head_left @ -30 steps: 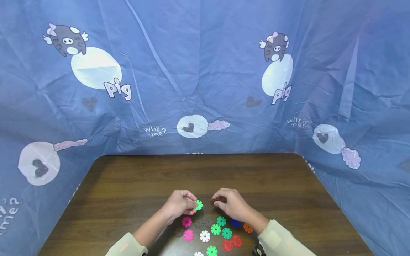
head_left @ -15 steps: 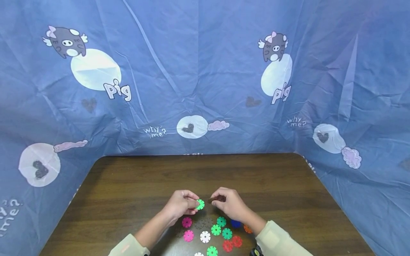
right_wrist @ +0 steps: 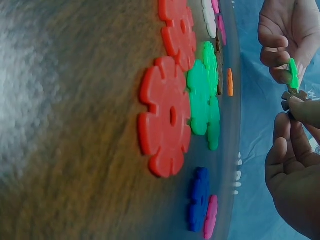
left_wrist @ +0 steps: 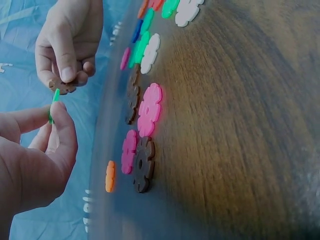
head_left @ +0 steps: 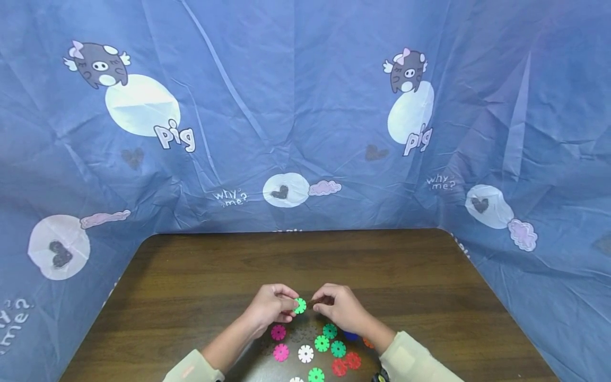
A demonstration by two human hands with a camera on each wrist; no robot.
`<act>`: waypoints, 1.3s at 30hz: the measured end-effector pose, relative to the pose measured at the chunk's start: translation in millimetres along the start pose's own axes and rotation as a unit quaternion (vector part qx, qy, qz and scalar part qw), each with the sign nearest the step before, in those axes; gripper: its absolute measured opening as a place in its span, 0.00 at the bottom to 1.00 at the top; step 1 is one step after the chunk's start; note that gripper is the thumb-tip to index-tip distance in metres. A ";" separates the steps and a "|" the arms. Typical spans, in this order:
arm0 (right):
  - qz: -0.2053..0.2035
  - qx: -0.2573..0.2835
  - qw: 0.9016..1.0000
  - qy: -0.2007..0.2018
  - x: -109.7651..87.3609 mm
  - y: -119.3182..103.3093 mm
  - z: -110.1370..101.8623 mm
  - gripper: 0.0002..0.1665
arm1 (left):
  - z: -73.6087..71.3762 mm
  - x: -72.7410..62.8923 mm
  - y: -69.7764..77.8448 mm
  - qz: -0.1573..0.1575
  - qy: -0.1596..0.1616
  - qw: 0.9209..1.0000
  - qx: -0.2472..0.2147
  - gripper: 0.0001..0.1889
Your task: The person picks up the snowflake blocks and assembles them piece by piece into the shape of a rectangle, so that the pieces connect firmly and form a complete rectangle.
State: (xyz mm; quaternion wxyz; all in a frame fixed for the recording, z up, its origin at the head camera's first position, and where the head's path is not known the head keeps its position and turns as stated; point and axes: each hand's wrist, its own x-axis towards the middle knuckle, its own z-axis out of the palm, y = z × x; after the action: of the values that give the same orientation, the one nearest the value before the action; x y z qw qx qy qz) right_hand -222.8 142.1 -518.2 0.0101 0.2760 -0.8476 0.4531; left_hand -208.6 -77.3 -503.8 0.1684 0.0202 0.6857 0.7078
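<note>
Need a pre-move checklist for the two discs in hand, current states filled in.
1. Left hand pinching the bright green notched disc: ok.
2. Right hand pinching the brown notched disc: ok.
3. Discs turned crosswise: ok, left wrist view shows green edge-on, brown partly face-on.
4. Notches engaged: cannot tell; the rims meet or overlap in the wrist views.
5. Both discs held up off the table: ok.
6. Tabletop near the hands free of loose pieces: not ok, a pink notched disc lies near the left hand.
</note>
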 end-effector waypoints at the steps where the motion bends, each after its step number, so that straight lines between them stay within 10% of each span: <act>1: 0.000 0.001 1.000 -0.001 -0.1 -0.5 0.0 0.08 | 0.3 0.2 -0.4 -0.001 0.000 1.000 0.000 0.10; 39: -0.044 0.007 0.999 -0.009 2.6 -0.8 4.0 0.09 | 3.9 -5.2 -5.5 -0.005 0.012 1.000 -0.025 0.10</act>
State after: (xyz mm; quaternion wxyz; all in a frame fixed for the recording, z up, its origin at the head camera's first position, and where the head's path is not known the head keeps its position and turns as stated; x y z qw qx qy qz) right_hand -223.8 137.5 -519.3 0.0201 0.3172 -0.8314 0.4558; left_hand -201.6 -74.9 -507.9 0.1640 0.0041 0.6695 0.7244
